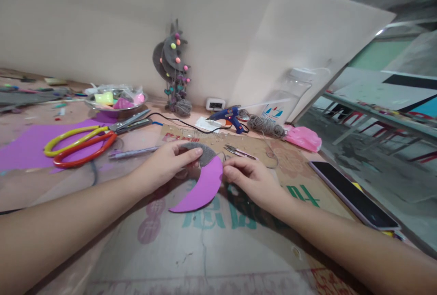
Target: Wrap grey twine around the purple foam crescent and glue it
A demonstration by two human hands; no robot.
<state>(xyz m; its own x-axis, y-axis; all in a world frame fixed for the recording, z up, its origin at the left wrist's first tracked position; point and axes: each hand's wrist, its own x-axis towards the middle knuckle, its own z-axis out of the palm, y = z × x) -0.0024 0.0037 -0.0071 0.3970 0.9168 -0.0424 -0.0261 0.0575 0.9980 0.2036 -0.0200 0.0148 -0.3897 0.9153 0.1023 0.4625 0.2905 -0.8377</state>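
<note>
Left grip pinches the half-wrapped crescent, thumb on top

Scissors lie at frame left, partly on a sheet; bowl behind. Crescent cutout at centre, between left hand and right hand; glue gun behind, yarn bundle to its right. Smartphone at lower right.
</note>
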